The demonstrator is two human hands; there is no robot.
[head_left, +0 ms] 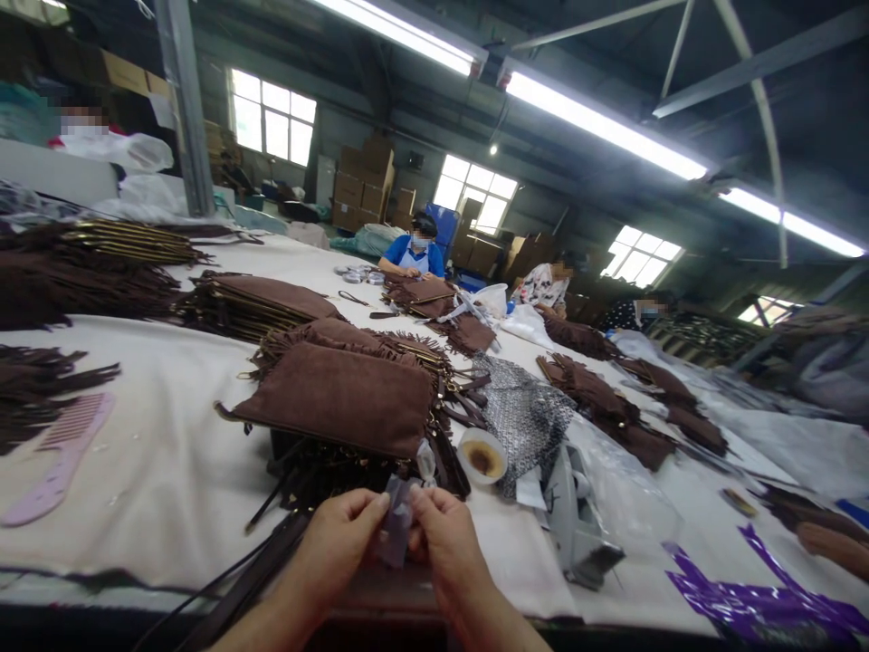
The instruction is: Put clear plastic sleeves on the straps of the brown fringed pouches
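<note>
My left hand (339, 543) and my right hand (441, 539) meet at the near edge of the table, both pinching a small clear plastic packet (399, 523) between thumbs and fingers. Just beyond them lies a pile of brown suede fringed bags (339, 394) with dark straps (285, 493) spilling toward me. A small round tub with a brown stain inside (482, 455) sits to the right of the pile.
A pink comb (61, 457) lies at the left. Grey mesh (520, 412), a grey tool (574, 521) and purple film (747, 598) are at the right. More brown bags (258, 303) cover the white table (156, 453). A person in blue (414, 254) works at the far end; others sit to the right.
</note>
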